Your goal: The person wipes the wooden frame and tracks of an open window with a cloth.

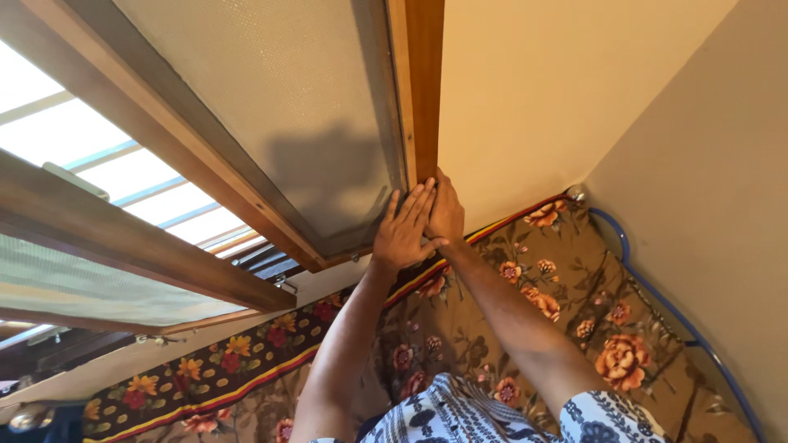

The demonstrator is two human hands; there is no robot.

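Patterned sleeves lead to left hand (402, 230) and right hand (446, 212), flat-open, pressing brown wooden window frame (423, 90).

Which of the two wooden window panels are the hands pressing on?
The shut panel on the right, with frosted glass. Both the left hand and right hand lie flat on its lower corner; the left panel swings open, untouched.

Both arms reach up, left hand (402, 232) overlapping right hand (446, 215), fingers flat.
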